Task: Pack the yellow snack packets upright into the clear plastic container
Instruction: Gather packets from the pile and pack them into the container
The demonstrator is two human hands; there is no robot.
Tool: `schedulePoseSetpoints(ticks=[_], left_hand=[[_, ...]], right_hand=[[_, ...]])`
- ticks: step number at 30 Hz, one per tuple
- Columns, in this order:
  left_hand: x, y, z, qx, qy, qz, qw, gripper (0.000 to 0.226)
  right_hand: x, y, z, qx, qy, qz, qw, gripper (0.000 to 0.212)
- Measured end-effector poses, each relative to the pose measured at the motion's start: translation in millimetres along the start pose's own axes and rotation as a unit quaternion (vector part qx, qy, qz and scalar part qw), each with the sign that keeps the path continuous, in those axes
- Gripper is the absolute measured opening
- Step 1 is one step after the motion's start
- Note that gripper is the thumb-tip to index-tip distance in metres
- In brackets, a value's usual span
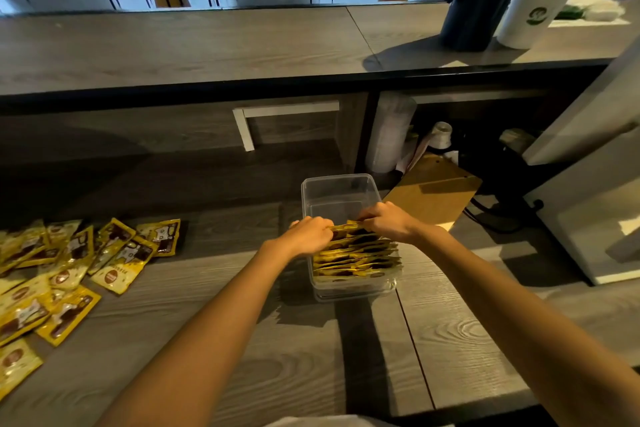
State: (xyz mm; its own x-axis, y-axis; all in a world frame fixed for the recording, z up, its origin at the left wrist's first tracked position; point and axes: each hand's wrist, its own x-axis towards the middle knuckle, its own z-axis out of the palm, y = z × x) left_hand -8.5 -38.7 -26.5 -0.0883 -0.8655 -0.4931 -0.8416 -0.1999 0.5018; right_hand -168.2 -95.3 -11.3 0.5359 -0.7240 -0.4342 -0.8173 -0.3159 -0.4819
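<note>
- You are mid-pack: both hands sit at the top of the row of packets (pixel 356 253) standing on edge in the near half of the container (pixel 337 184), just right of centre frame.
- Judging by the hands, this step is seating or squaring the farthest packet against the row; the far half of the container is bare.
- Your left hand (pixel 308 234) is curled over the left top corner of the row, fingers (pixel 320 224) closed down on the packet edges. Whether they pinch one packet or press several, you cannot tell from here.
- Your right hand (pixel 389 220) does the same at the right top corner, fingers (pixel 369 215) bent and closed on the top edge.
- Nothing is held clear of the container; both hands touch packets already inside it.
- Next move, as I judge it: let go once the row stands without leaning, then reach to the loose pile (pixel 69 270) lying flat on the tabletop (pixel 242 340) at the left edge of frame.
- Many remain there, so the job looks roughly half done at best.
- Watch that the row does not flop toward the bare far half when you release.
</note>
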Motion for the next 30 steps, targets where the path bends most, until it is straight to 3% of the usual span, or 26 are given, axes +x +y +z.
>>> schedulePoseSetpoints(ticks=[3, 7, 15, 18, 20, 25, 30], left_hand=[[0.4, -1.0, -1.7, 0.036, 0.010, 0.006, 0.999, 0.027], [2.4, -2.2, 1.5, 0.063, -0.033, 0.007, 0.997, 0.027], [-8.4, 2.0, 0.4, -0.045, 0.014, 0.028, 0.998, 0.043], [-13.8, 1.8, -2.2, -0.048, 0.039, 0.011, 0.998, 0.045], [-18.0, -0.1, -4.5, -0.050, 0.087, -0.003, 0.995, 0.043], [-43.9, -15.7, -22.3, -0.062, 0.237, -0.045, 0.969, 0.037], [-90.4, -80.5, -37.7, -0.068, 0.332, -0.132, 0.931, 0.034]], right_hand=[[0.4, -2.0, -0.4, -0.003, 0.030, 0.001, 1.000, 0.032], [0.8, 2.8, 9.2, -0.028, 0.006, -0.009, 1.000, 0.034], [-8.9, 1.6, 10.0, -0.025, 0.039, -0.044, 0.998, 0.052], [-9.1, -1.2, 9.8, -0.047, 0.067, -0.040, 0.996, 0.040], [-10.4, -7.5, 11.5, -0.050, 0.110, -0.033, 0.992, 0.031], [-12.2, -62.1, 26.0, -0.068, 0.210, -0.078, 0.972, 0.031], [7.5, -141.6, 66.9, -0.056, 0.205, -0.151, 0.965, 0.028]])
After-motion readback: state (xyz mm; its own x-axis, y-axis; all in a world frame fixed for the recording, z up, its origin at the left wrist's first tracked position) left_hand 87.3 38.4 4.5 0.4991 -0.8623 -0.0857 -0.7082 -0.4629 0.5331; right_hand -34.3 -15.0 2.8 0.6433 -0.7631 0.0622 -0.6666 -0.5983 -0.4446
